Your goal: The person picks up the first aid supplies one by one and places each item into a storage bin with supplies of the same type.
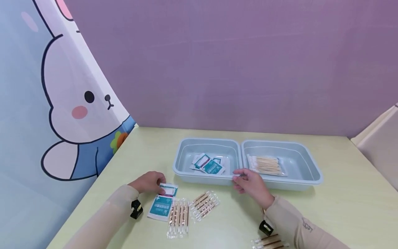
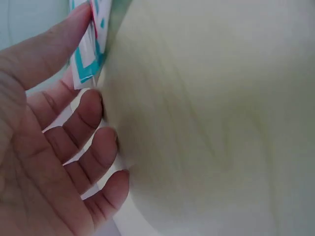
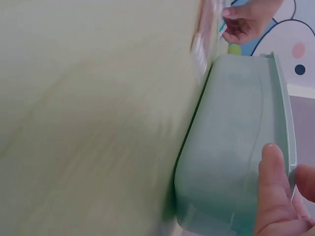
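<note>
My left hand pinches a small teal-and-white sachet between thumb and index finger, its other fingers loosely bent in the left wrist view. A second teal-and-white sachet lies on the table just below it. My right hand grips the front rim of the left pale blue tray near its right corner; in the right wrist view the thumb and a finger lie on either side of the rim. Several teal-and-white sachets lie inside that tray.
The right pale blue tray stands beside the left one, with a bag of cotton swabs inside. Clear packs of brown sticks lie in front, one slanted pack near the left tray, more sticks by the right forearm.
</note>
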The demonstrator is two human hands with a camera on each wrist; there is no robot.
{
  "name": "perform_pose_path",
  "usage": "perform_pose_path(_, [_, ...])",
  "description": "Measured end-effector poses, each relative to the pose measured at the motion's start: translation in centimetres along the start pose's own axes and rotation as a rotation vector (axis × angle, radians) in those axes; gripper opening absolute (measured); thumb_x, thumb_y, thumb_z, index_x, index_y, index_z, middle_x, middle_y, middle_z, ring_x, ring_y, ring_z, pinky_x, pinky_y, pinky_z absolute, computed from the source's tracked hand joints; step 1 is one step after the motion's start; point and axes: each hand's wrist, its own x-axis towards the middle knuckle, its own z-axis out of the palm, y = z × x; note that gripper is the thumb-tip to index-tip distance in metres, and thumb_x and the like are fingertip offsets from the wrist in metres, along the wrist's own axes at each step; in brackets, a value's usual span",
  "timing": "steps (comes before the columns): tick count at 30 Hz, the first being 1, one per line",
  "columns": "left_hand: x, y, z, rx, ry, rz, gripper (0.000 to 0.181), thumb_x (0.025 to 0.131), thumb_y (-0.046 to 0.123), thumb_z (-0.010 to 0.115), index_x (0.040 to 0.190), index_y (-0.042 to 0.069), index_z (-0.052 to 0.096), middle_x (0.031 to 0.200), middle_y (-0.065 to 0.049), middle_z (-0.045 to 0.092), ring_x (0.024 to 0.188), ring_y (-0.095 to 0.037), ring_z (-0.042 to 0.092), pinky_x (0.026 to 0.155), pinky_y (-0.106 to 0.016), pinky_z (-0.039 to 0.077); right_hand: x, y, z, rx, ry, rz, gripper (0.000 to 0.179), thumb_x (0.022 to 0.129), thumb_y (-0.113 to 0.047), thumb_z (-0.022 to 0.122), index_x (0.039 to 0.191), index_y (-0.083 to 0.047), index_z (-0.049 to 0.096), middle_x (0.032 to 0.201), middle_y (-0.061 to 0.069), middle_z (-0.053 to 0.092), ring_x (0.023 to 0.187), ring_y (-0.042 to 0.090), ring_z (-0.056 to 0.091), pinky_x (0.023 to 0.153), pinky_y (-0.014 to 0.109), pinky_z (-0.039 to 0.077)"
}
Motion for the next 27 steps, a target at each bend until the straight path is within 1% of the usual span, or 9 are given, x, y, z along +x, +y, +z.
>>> perform_pose_path(4, [-0.4, 0.1, -0.1, 0.018, 0.005, 0.026, 0.013, 0.081, 0.015, 0.077, 0.085, 0.011, 0.065, 0.080, 0.000, 0.056, 0.079, -0.018, 0.050, 0.076, -0.035, 0.042, 0.0, 0.0, 0.1, 0.088, 0.005, 0.043, 0.032, 0.094, -0.001, 0.056, 0.120, 0.015, 0.050, 0.088, 0.015, 0.068, 0.072, 0.020, 0.066, 0.065, 0.032, 0.054])
perform_pose_path(8, [-0.7, -0.7, -0.4, 0.014, 0.014, 0.104, 0.006, 0.086, 0.011, 0.071, 0.081, 0.008, 0.068, 0.073, 0.001, 0.056, 0.071, -0.016, 0.049, 0.069, -0.032, 0.041, -0.1, 0.2, 0.2, 0.142, 0.018, 0.064, 0.031, 0.094, -0.001, 0.055, 0.120, 0.014, 0.049, 0.090, 0.015, 0.069, 0.073, 0.017, 0.066, 0.065, 0.030, 0.054])
perform_pose_path(11, [-0.9, -1.9, -1.0, -0.068, 0.018, 0.160, 0.007, 0.087, 0.008, 0.067, 0.081, 0.006, 0.068, 0.067, 0.002, 0.055, 0.063, -0.015, 0.048, 0.064, -0.031, 0.040, 0.0, 0.3, 0.3, 0.183, 0.025, 0.075, 0.032, 0.094, -0.001, 0.055, 0.121, 0.014, 0.049, 0.090, 0.014, 0.069, 0.071, 0.014, 0.065, 0.064, 0.029, 0.054])
perform_pose_path(13, [-1.2, -2.5, -1.6, -0.148, 0.022, 0.164, 0.006, 0.088, 0.008, 0.067, 0.082, 0.005, 0.067, 0.068, 0.001, 0.058, 0.061, -0.015, 0.050, 0.062, -0.031, 0.041, 0.0, 0.3, 0.3, 0.204, 0.030, 0.079, 0.032, 0.094, -0.001, 0.056, 0.121, 0.013, 0.049, 0.089, 0.013, 0.069, 0.069, 0.012, 0.065, 0.064, 0.029, 0.054])
perform_pose_path(16, [-1.6, -3.4, -2.7, -0.277, 0.044, 0.151, 0.008, 0.089, 0.010, 0.066, 0.088, 0.001, 0.066, 0.077, -0.002, 0.064, 0.063, -0.017, 0.054, 0.064, -0.033, 0.043, 0.1, 0.3, 0.3, 0.221, 0.033, 0.077, 0.032, 0.093, -0.001, 0.056, 0.121, 0.014, 0.048, 0.087, 0.012, 0.069, 0.068, 0.011, 0.064, 0.063, 0.027, 0.054])
perform_pose_path(18, [-2.1, -3.8, -3.3, -0.351, 0.069, 0.115, 0.013, 0.090, 0.013, 0.066, 0.093, 0.000, 0.066, 0.084, -0.004, 0.066, 0.069, -0.019, 0.057, 0.068, -0.034, 0.043, 0.1, 0.4, 0.3, 0.223, 0.034, 0.080, 0.032, 0.093, -0.001, 0.056, 0.121, 0.013, 0.049, 0.087, 0.011, 0.069, 0.069, 0.012, 0.064, 0.063, 0.026, 0.054])
perform_pose_path(21, [-2.5, -4.4, -4.3, -0.435, 0.108, 0.075, 0.021, 0.092, 0.018, 0.064, 0.098, -0.002, 0.065, 0.089, -0.005, 0.067, 0.073, -0.020, 0.058, 0.073, -0.035, 0.043, 0.1, 0.4, 0.3, 0.221, 0.030, 0.081, 0.032, 0.093, -0.001, 0.055, 0.121, 0.014, 0.048, 0.087, 0.012, 0.069, 0.071, 0.012, 0.065, 0.064, 0.026, 0.053])
perform_pose_path(24, [-2.9, -4.5, -5.2, -0.510, 0.164, 0.021, 0.027, 0.094, 0.021, 0.062, 0.103, -0.004, 0.063, 0.090, -0.003, 0.067, 0.074, -0.020, 0.059, 0.077, -0.035, 0.043, 0.1, 0.4, 0.3, 0.224, 0.028, 0.078, 0.033, 0.093, 0.000, 0.055, 0.122, 0.015, 0.048, 0.088, 0.013, 0.069, 0.071, 0.012, 0.065, 0.064, 0.025, 0.053])
perform_pose_path(27, [-3.0, -4.0, -5.9, -0.600, 0.237, -0.029, 0.032, 0.097, 0.022, 0.059, 0.112, -0.006, 0.058, 0.091, 0.000, 0.067, 0.070, -0.018, 0.058, 0.078, -0.033, 0.044, 0.1, 0.4, 0.3, 0.233, 0.026, 0.069, 0.034, 0.092, 0.002, 0.055, 0.122, 0.015, 0.047, 0.087, 0.013, 0.069, 0.071, 0.012, 0.065, 0.064, 0.025, 0.054])
